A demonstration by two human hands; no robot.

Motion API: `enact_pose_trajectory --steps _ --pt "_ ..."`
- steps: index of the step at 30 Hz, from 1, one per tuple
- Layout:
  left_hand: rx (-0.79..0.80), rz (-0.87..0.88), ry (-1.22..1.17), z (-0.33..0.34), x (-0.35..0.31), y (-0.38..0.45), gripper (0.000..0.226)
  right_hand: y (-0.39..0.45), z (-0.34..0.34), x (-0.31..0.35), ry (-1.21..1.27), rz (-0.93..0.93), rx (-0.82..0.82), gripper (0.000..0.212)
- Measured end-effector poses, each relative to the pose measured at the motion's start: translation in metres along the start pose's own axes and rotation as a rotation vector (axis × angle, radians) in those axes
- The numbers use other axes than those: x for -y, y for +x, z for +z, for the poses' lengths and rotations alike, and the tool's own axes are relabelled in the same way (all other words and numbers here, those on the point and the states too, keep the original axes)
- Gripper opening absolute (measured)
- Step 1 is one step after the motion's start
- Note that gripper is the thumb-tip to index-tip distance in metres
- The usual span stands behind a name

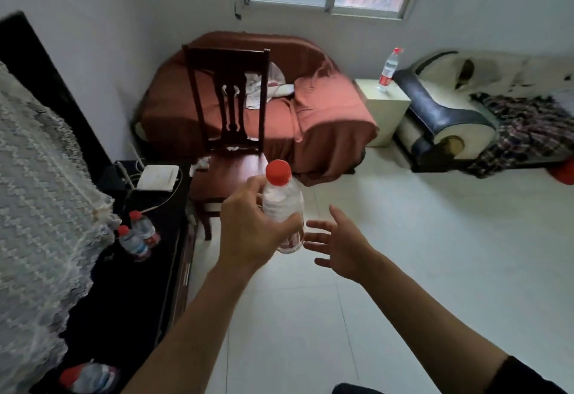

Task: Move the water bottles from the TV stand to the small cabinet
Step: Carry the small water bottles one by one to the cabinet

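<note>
At bottom left, a bottle is cut off; left hand grips a red-capped bottle, right hand spread beside it.

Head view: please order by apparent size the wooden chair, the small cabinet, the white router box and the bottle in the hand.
1. wooden chair
2. small cabinet
3. bottle in the left hand, enlarged by nearness, and white router box: look alike, so unranked.

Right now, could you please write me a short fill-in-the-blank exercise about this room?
1. The left hand grips a bottle with a ____ cap.
2. The right hand is ____.
3. The cabinet holds ____ bottle.
4. The chair stands before a ____-covered sofa.

Answers: red; open; one; cloth
</note>
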State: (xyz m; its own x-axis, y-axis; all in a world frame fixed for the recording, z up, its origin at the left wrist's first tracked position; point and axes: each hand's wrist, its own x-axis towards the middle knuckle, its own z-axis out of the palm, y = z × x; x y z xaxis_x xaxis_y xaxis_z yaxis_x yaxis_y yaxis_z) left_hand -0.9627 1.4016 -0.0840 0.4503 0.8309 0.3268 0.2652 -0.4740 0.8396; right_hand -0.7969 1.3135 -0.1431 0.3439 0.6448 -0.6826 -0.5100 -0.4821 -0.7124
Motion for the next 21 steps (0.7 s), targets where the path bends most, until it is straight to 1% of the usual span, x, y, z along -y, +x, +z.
enact_pose_trajectory --steps 5,9,14,18,21 --pt "0.118 0.075 0.023 0.054 -0.031 0.003 0.064 -0.005 -0.057 -0.004 0.136 0.002 -0.028 0.072" --pt "0.177 0.114 0.047 0.108 -0.062 0.006 0.063 -0.009 -0.116 -0.002 0.261 -0.012 -0.018 0.073" --pt "0.199 0.132 0.071 0.186 -0.105 0.006 0.061 -0.013 -0.209 0.01 0.38 -0.017 -0.004 0.075" --pt "0.206 0.139 0.067 0.254 -0.139 0.005 0.062 -0.022 -0.28 0.023 0.418 -0.021 -0.026 0.075" --pt "0.219 0.15 0.071 0.296 -0.157 0.005 0.061 -0.027 -0.322 0.029 0.43 -0.018 -0.051 0.076"
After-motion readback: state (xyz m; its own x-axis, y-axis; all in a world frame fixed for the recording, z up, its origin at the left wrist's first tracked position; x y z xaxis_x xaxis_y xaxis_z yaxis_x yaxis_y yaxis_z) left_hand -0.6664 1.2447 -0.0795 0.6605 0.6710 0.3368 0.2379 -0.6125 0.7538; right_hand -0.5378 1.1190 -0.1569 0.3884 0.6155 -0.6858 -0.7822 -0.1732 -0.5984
